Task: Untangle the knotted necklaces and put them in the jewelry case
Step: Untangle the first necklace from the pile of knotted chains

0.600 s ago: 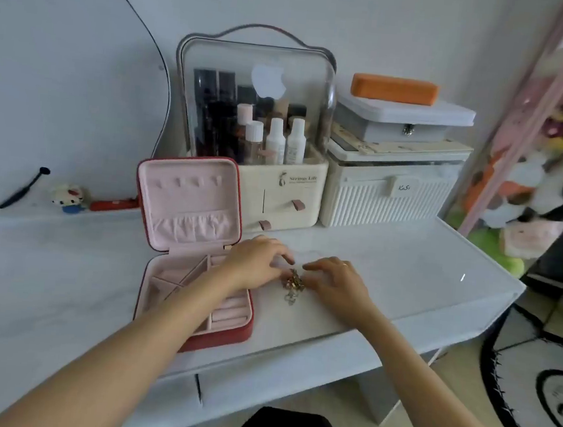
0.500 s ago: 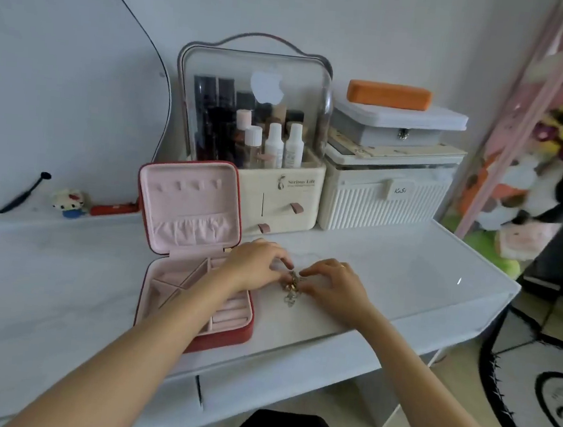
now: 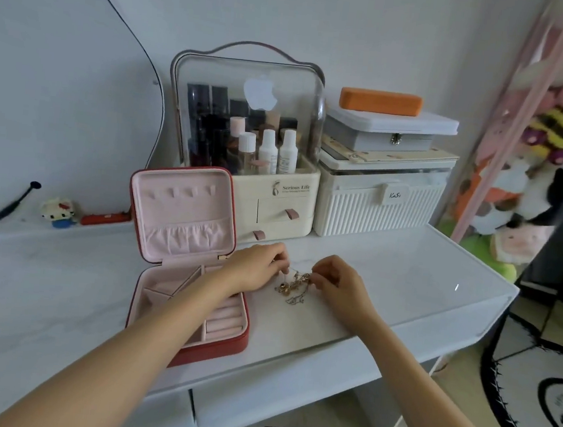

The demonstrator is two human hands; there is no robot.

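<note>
- Gold necklaces [image 3: 293, 286] lie knotted on the desk [image 3: 404, 275], just right of the open case [image 3: 193, 311], probably kept close for stowing.
- Left hand [image 3: 257, 268] and right hand [image 3: 337, 283] each pinch a strand at opposite sides, apparently to draw the tangle apart.

Head-worn camera looks forward and down, close over the desk [image 3: 62, 296].

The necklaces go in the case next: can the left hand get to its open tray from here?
Probably yes. The left hand pinches the necklaces right beside the jewelry case, its forearm already crosses the tray, and the lid stands up behind, out of the way.
</note>
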